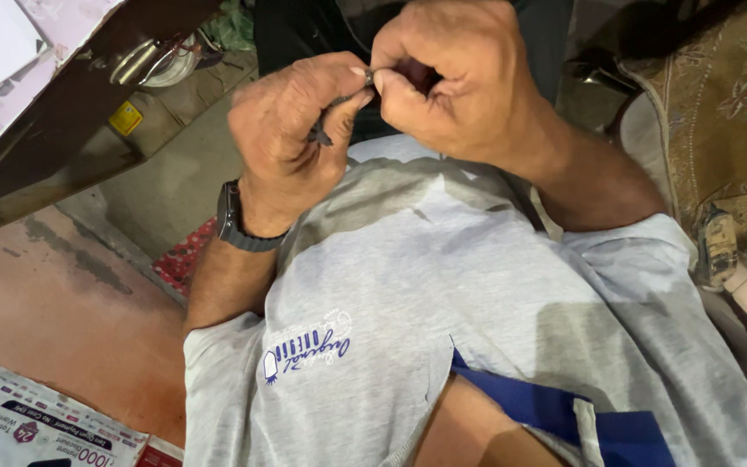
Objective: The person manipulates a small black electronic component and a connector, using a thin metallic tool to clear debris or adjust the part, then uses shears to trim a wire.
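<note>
Above my grey cotton T-shirt [443, 285], both hands meet: my left hand [291, 138] and right hand [451, 78] each pinch, fingertips together, one small dark metal part [367, 78]. One black wristwatch [233, 218] circles my left wrist.

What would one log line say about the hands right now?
left hand: pinching small dark part | right hand: pinching same part's end | wristwatch: on left wrist
</note>
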